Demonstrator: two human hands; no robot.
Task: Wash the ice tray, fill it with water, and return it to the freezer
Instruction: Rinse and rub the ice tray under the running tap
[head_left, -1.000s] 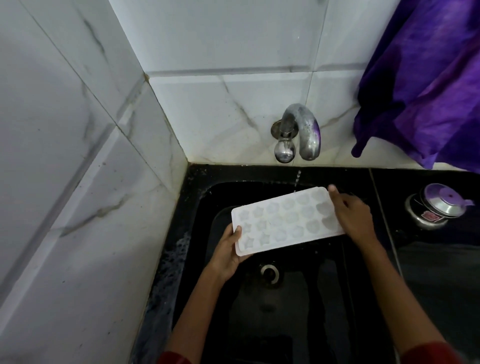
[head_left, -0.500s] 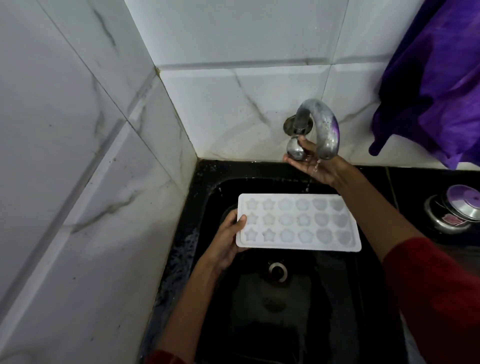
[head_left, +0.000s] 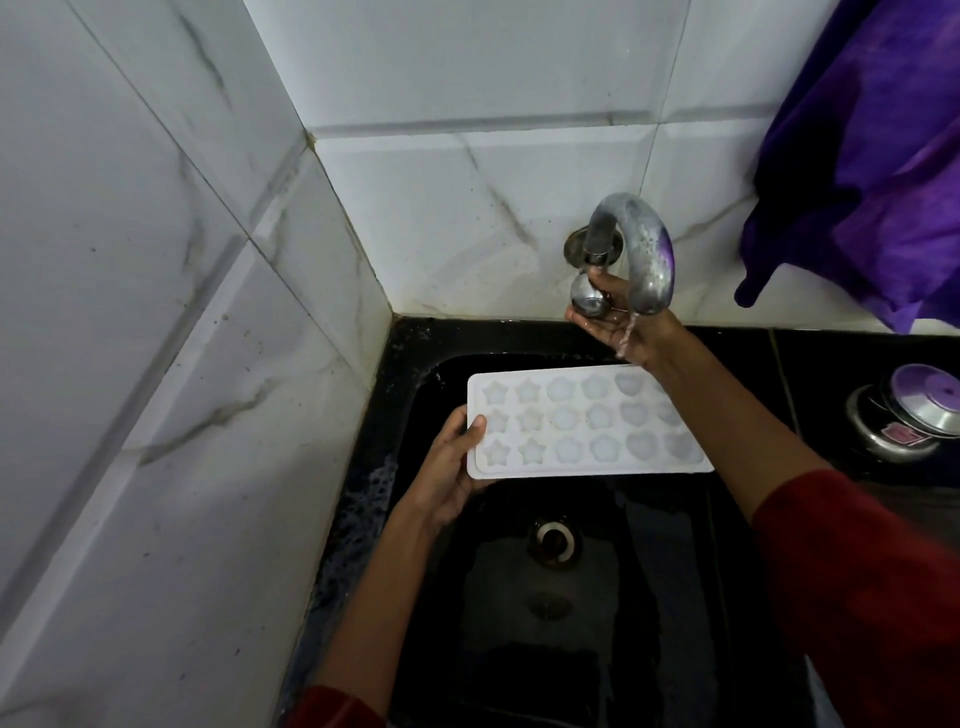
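Nearest the body, the black sink (head_left: 545, 649) lies wet around its drain (head_left: 553, 540), and above that drain the left hand (head_left: 449, 470) grips the white ice tray (head_left: 571, 426) by its left short end, thumb pressed on the top rim and the other fingers tucked beneath, out of sight. The tray is held roughly level over the basin with its star, flower and heart moulds facing up, its long axis running left to right and its right end unsupported, partly hidden behind the right forearm. Beyond the tray's far long edge, the right hand (head_left: 618, 322) is curled round the tap knob (head_left: 587, 299) from below, thumb over the top, with no part of it on the tray. A thin stream of water (head_left: 626, 338) drops from the curved spout (head_left: 644, 249) past that palm and seems to meet the far right corner of the tray, so most moulds lie nearer and to the left of it; filling likely means the left hand alone sliding the tray rightward and away from the body
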